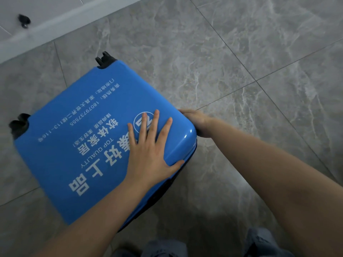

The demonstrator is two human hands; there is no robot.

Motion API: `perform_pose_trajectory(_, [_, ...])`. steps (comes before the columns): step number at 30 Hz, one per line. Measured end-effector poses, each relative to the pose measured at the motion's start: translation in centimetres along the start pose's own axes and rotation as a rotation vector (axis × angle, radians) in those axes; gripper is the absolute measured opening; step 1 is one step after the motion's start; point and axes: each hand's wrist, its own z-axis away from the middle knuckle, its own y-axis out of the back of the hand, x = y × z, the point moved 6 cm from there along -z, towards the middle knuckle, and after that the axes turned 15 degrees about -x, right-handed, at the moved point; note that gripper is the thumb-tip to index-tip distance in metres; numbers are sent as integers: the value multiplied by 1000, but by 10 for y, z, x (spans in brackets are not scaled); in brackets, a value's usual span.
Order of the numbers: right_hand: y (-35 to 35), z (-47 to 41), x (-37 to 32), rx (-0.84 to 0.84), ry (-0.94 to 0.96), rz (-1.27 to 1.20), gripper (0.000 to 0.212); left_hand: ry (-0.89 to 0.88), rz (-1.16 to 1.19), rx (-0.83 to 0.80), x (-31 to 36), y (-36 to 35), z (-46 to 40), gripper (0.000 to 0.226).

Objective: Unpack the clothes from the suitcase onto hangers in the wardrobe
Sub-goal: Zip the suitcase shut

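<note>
Denim-clad knees (263, 243) sit at the bottom edge of the view, just below the near end of the blue suitcase (74, 145). Two bare forearms reach from there to the case. That suitcase lies closed on its broad side on the grey marbled floor tiles (241, 52), turned at an angle, its white printed lettering facing up and reading upside down from the person's side. Its two black wheels (104, 59) stick out at the far end, one at each far corner.

On the suitcase's top face, near its right edge, the left hand (148, 145) lies flat with palm down and fingers (155, 119) straight and spread, covering part of the round white logo; the thumb reaches toward the rounded right rim. At the case's right corner, the right hand (196, 121) wraps around the side, its fingers curled over the edge and gripping the shell there; the fingertips are hidden behind the case.

Beyond the suitcase's far end runs a white baseboard (55, 28) along a pale wall or panel, and a small dark blurred object (24, 20) sits against that pale surface, well apart from the case.
</note>
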Motion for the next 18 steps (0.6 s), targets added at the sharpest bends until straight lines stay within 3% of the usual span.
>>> perform_pose_trajectory(3, [8,4,3,43,-2,219,26,3,11,4,1,1,0,112])
perform_pose_trajectory(9, [17,1,-10,202,-24,1005,23,17,11,-8,-1,-2,-3,120])
perform_pose_trajectory(11, [18,6,-14,181,29,1184,21,26,19,-8,-2,-2,-4,120])
perform_pose_trajectory(15, [24,36,-3,136,117,1339,22,34,30,10,-4,1,-8,115])
perform_pose_trajectory(18, [26,74,29,194,179,1337,13,62,33,12,1,8,-24,114])
